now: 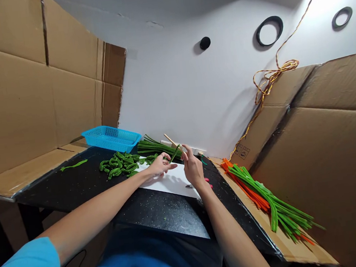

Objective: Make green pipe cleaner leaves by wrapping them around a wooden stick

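Over a white sheet (184, 184) on the black table, both my hands are raised close to each other. A short dark green pipe cleaner (175, 153) slants between them. My left hand (160, 166) has its lower end between thumb and fingers. At the upper end, my right hand (193, 168) pinches it with bent fingers. A thin wooden stick (170, 139) runs up to the right fingertips; whether they grip it I cannot tell. Scissors with pink handles (207, 183) lie partly hidden behind my right wrist. Left of the sheet is a pile of looped green pipe-cleaner pieces (119, 163).
A blue plastic basket (111, 137) stands at the back left, beside a bundle of straight dark green stems (157, 146). One light green piece (74, 165) lies far left. Orange stems (252, 193) and bright green stems (268, 196) rest on cardboard at right. Cardboard walls (15, 92) flank the table.
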A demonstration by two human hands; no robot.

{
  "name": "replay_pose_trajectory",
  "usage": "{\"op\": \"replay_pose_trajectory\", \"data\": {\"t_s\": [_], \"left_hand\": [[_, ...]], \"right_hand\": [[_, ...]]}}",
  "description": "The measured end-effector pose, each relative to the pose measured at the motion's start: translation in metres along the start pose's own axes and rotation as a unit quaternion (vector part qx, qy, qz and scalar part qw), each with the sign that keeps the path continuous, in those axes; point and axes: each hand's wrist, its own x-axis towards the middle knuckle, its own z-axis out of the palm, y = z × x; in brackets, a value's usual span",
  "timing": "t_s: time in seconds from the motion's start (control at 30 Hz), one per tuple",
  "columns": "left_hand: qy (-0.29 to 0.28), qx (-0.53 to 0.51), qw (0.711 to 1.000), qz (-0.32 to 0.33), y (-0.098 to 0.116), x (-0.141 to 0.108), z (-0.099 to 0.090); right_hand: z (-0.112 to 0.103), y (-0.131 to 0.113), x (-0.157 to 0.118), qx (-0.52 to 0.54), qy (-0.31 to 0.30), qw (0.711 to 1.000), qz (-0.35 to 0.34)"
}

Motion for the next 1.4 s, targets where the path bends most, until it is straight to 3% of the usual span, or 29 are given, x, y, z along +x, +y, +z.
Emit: {"op": "replay_pose_trajectory", "data": {"t_s": [0.27,0.47,0.6,0.7,0.8,0.9,0.97,1.07,1.1,1.2,1.33,1.4], "left_hand": [[-0.046,0.001,0.999,-0.001,-0.005,0.001,0.000],[-0.099,0.043,0.993,0.047,0.002,0.002,0.001],[-0.081,-0.041,0.996,0.021,0.001,0.004,0.001],[-0.018,-0.098,0.995,-0.020,0.002,0.007,-0.001],[0.065,-0.087,0.993,-0.036,0.003,0.011,-0.007],[0.098,-0.068,0.992,-0.037,0.004,0.014,-0.012],[0.102,-0.060,0.992,-0.043,0.004,0.012,-0.012],[0.058,0.010,0.998,-0.027,0.005,0.001,-0.003],[-0.002,0.110,0.994,0.024,0.007,-0.005,0.002],[-0.154,0.352,0.903,0.194,0.013,-0.025,0.024],[-0.235,0.490,0.801,0.249,0.020,-0.044,0.046],[-0.255,0.518,0.776,0.253,0.021,-0.047,0.049]], "right_hand": [[0.004,0.003,0.000,0.018,0.023,0.999,-0.022],[0.001,0.005,0.002,0.022,0.028,0.999,-0.005],[0.000,0.005,0.003,0.042,0.032,0.999,0.014],[0.001,0.006,0.006,0.118,0.052,0.991,0.034],[0.002,0.007,0.013,0.283,0.090,0.950,0.100],[0.000,0.013,0.018,0.444,0.166,0.859,0.193],[-0.003,0.022,0.020,0.493,0.213,0.810,0.236],[-0.008,0.038,0.020,0.533,0.224,0.766,0.282],[-0.008,0.043,0.020,0.543,0.225,0.751,0.300],[-0.008,0.053,0.018,0.566,0.217,0.718,0.342],[-0.005,0.055,0.016,0.583,0.171,0.708,0.362],[-0.005,0.051,0.015,0.591,0.151,0.707,0.357]]}}
